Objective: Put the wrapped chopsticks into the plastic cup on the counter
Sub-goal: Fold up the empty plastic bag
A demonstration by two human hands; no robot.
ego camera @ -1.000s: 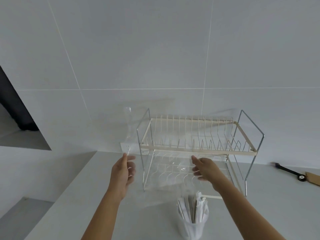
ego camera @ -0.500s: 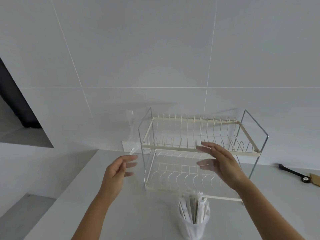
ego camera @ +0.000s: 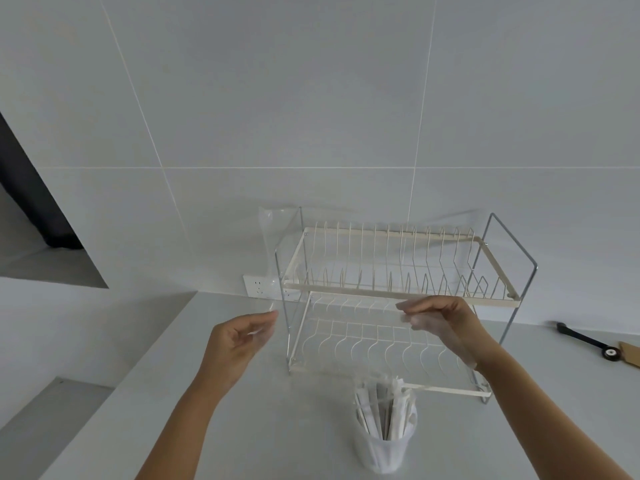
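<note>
A translucent plastic cup (ego camera: 382,448) stands on the white counter (ego camera: 214,427) near its front edge. Several paper-wrapped chopsticks (ego camera: 384,407) stand upright in it. Above and behind the cup, my left hand (ego camera: 235,344) and my right hand (ego camera: 446,323) are held up apart, each pinching an edge of a clear plastic bag (ego camera: 272,233). The bag is nearly see-through; one corner rises beside the rack, and film lies over my right fingers. Neither hand touches the cup.
A two-tier wire dish rack (ego camera: 398,292) stands against the tiled wall right behind my hands. A wall socket (ego camera: 258,285) sits left of it. A black-handled tool (ego camera: 585,341) and a wooden piece (ego camera: 630,353) lie far right. The counter drops off at the left.
Both hands' fingers went from spread to pinched on the clear bag. My right hand dropped a little toward the rack's lower tier, and the view shifted slightly.
</note>
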